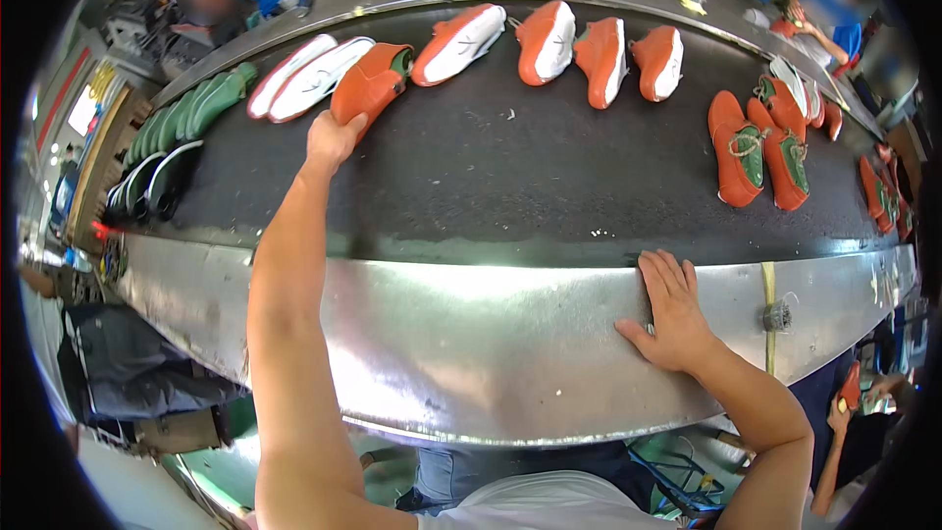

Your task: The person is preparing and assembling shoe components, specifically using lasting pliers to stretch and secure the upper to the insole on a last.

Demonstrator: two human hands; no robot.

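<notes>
With my left arm stretched far forward, my left hand (336, 140) grips the toe end of an orange shoe (369, 88) with a green lining, at the far left of the dark belt. Just left of that shoe lie white-soled shoes (322, 79) on their sides, and to its right is another orange shoe (459, 44) with its white sole showing. My right hand (671, 314) lies flat on the metal ledge (510, 344), fingers spread, holding nothing. On the belt beyond it stand upright orange shoes (737, 152) with green insides and tan laces.
Several orange shoes (546, 42) lie tipped along the belt's far side. Green shoe parts (218, 103) and dark curved pieces (175, 177) sit at the left end. A small clear cup (777, 316) stands on the ledge. Other people work beyond the belt and at the lower right.
</notes>
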